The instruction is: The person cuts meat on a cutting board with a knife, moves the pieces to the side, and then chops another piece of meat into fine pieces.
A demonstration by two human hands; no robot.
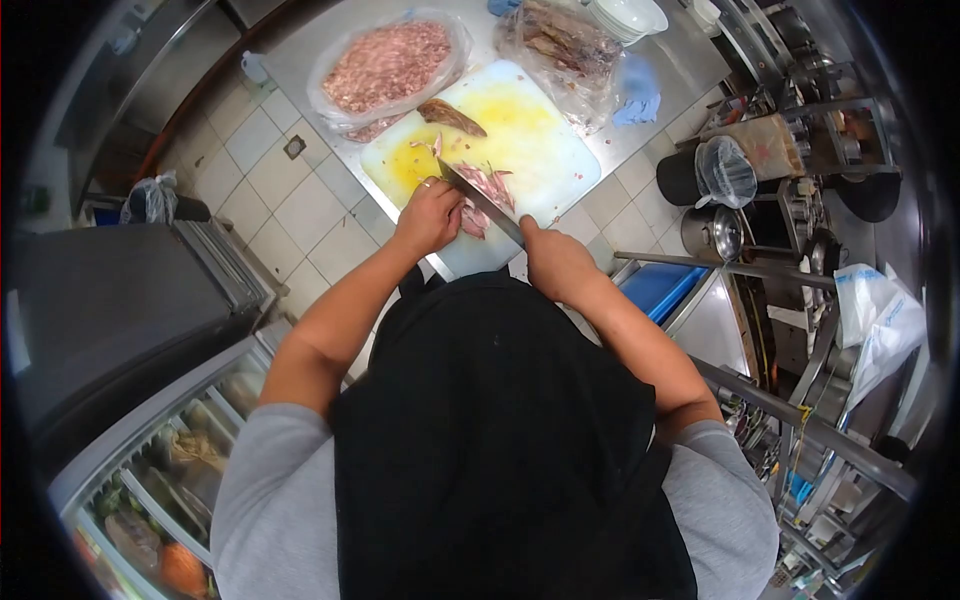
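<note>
My right hand (558, 262) is closed around the handle of a large kitchen knife (482, 203), whose blade lies diagonally across the cutting board (545, 140). Close to the blade, my left hand (430, 215) is closed, its fingers curled onto meat at the board's near side; part of that meat is hidden by the hand and knife. Thin pinkish meat slices (490, 183) lie loose just beyond the blade. Farther up the yellow-stained white board rests a brown piece of meat (452, 117), apart from both hands.
Behind the board on the metal table are a plastic bag of chopped meat (390, 65), a bag of dark brown meat (565, 50), white bowls (632, 15) and crumpled blue plastic (637, 90). A lidded pot (712, 235) and racks stand right; a glass-topped chest (165, 460) is left.
</note>
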